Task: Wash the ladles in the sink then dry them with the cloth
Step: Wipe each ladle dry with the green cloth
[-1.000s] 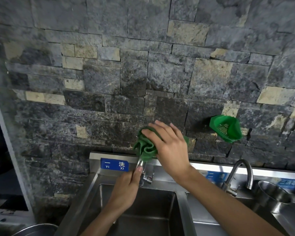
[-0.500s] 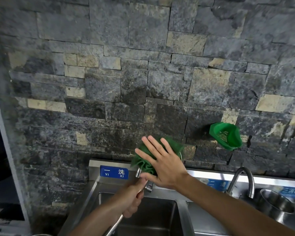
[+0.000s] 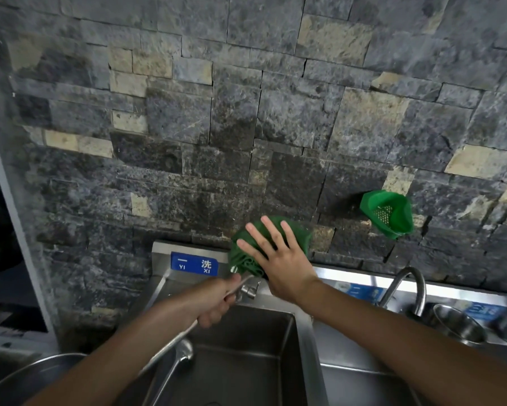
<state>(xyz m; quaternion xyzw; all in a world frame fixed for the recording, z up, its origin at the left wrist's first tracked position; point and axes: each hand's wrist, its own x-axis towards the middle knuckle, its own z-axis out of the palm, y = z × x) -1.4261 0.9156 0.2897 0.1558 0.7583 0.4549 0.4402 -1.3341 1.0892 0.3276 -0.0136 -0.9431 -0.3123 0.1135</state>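
We find the left hand (image 3: 215,300) gripping the ladle (image 3: 170,345) handle to steady it; the right hand (image 3: 275,259), fingers spread, presses the cloth (image 3: 300,234) over its bowl, drying it.

Steel sink bench (image 3: 360,278) ran along the stone wall. Left basin (image 3: 246,361) held a ladle (image 3: 173,367) leaning on its near-left wall. On the right deck, a steel bowl (image 3: 458,325) sat just beside a curved tap (image 3: 407,288). Blue label (image 3: 194,263) on the backsplash.
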